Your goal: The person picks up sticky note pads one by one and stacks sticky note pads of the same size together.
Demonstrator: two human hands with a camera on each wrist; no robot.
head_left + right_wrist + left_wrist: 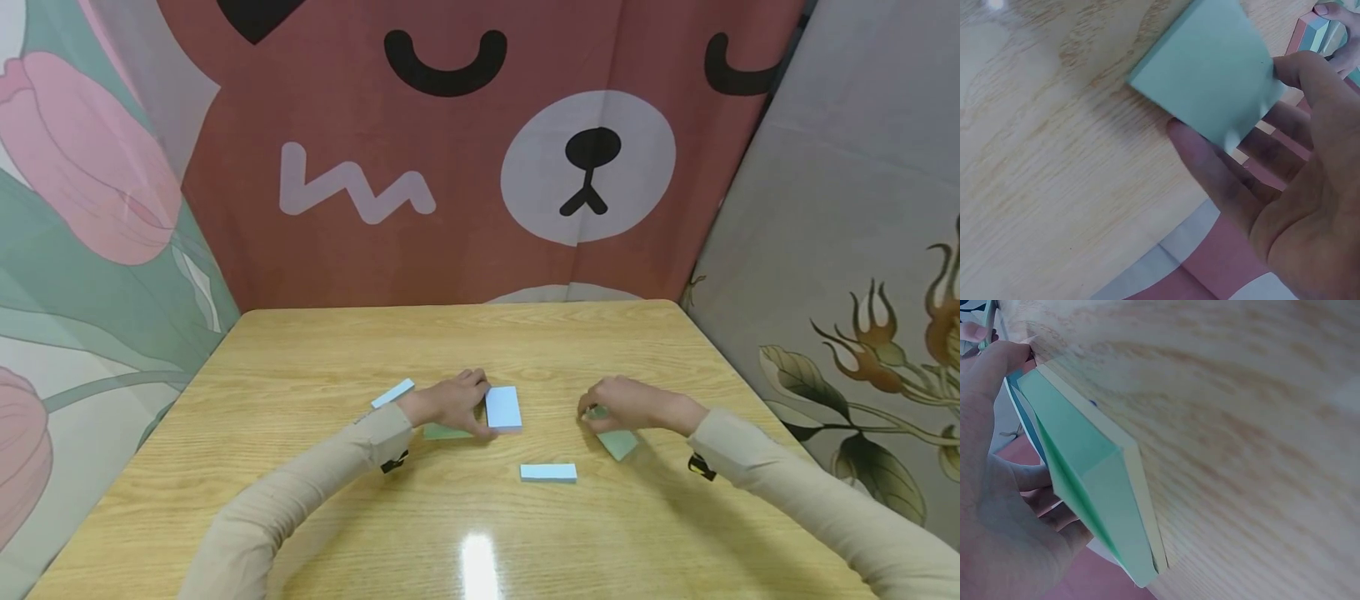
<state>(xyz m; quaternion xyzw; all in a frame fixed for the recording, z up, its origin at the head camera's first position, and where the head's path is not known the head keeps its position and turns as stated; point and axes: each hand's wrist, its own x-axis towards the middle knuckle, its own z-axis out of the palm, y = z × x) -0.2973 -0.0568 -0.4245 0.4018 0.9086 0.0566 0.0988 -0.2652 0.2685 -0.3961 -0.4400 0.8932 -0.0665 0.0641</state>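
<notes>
1. Green note pad (618, 443): right of the table's middle, held in the person's right hand (630, 404). The right wrist view shows thumb and fingers gripping its edges, with one broad face in view. I cannot tell whether a corner touches the wood.

2. Blue note pad (503, 405): near the middle of the table, with a pink layer along its near edge. The left hand (453, 404) pinches its left side, thumb at the near corner and fingers at the far one.

3. Second green pad (446, 432): on the table below the left hand, partly hidden by it. Up close, a cream layer shows along one side.

4. Light-blue front strip (548, 473): between the hands and nearer the person, touching neither.

5. Light-blue back strip (392, 392): slanted, just beyond the left wrist.

6. Wooden table (390, 542): pale, grained, with a bright reflection near the front. Beige sleeves (300, 483) cover both forearms.

7. Red-brown cloth (337, 267): hangs behind the table, printed with a sleepy bear's face; flowered cloths (862, 192) flank it.
</notes>
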